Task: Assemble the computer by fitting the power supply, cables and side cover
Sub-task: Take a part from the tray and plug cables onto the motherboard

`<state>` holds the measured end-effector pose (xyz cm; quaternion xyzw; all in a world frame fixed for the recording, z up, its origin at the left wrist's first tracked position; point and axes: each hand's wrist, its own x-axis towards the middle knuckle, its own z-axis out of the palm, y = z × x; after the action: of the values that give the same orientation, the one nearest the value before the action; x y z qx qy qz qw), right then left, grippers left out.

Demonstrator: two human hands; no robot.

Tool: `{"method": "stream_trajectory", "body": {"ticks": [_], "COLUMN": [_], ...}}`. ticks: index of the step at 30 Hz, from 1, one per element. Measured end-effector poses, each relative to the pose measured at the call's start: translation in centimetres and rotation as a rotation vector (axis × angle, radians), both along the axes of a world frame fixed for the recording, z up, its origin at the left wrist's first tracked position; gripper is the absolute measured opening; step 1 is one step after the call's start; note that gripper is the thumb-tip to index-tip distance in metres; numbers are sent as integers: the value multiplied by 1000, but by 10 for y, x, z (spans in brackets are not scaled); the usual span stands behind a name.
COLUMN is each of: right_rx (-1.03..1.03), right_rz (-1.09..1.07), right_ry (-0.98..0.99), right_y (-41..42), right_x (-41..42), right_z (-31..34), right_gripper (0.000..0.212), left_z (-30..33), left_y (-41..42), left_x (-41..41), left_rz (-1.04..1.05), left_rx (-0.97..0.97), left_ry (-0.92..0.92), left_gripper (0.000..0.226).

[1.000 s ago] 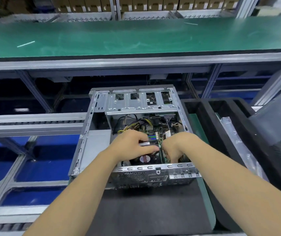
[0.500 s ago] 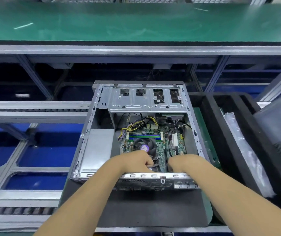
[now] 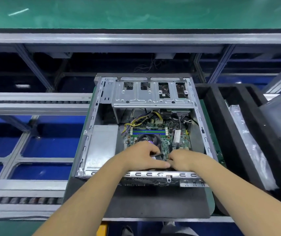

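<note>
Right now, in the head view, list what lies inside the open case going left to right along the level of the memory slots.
Left case wall → power supply → yellow and black cables → memory slots → white label on the board → right case wall.

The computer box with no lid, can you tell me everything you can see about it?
The computer case is a bare silver metal box lying flat on a dark foam pad, its side open upward. Inside sit a green circuit board, yellow and black cables, a round fan and a grey metal block. A slotted metal tray spans the far end. The left hand and right hand reach inside.
</note>
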<state>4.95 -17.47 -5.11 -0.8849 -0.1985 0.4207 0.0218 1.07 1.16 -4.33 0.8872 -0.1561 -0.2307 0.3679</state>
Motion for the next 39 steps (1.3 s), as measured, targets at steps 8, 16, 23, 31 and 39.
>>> {"method": "stream_trajectory", "body": {"ticks": [8,16,23,31,39], "right_rx": [-138,-44,230,197,2], "right_rz": [-29,-185,-436,-426,-164], "right_ry": [44,51,97,55,-31], "right_y": [-1,-1,1,-1,0], "right_x": [0,-2,-5,-2,1], "right_z": [3,6,12,7,4], "right_gripper": [26,19,11,27,38], "left_z": [2,1,-1,-2,-6], "left_y": [0,2,3,2,1], "left_x": [-1,-4,-5,-2,0], "left_rz": [14,216,273,273,209], "left_rx": [-31,-108,-164,-61,72], "left_ry": [56,-28,-4,27,42], "left_gripper": [66,61,65,60,46]}}
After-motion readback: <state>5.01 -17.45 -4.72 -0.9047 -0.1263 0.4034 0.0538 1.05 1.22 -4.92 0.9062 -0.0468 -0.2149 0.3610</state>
